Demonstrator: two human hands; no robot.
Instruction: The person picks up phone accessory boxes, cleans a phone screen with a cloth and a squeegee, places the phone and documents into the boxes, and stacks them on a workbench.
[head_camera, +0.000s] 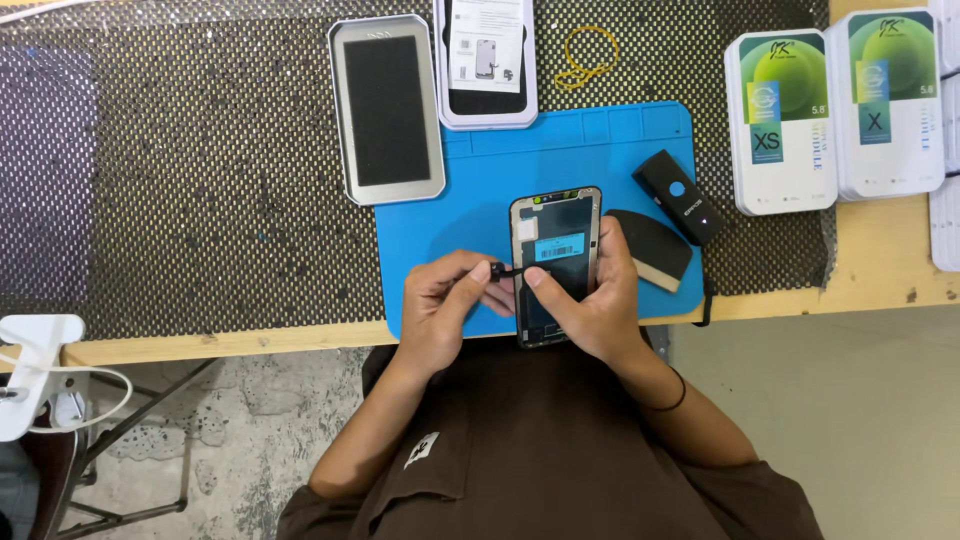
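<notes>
The right hand (598, 300) cradles a phone screen panel (556, 262) back side up over the near edge of the blue work mat (450, 200), its fingers wrapped round the panel's right side and the thumb pressed on its lower back. The left hand (445, 305) pinches a small black flex connector (500, 270) at the panel's left edge between thumb and forefinger. By the mat's far left corner lies an open grey tray (387, 108) — only a dark foam pad inside. Beside it, a white tray (486, 62) holds a printed card. A black handheld device (678, 196) sits on the mat's right edge — boxes (835, 105) stacked at the table's far right.
</notes>
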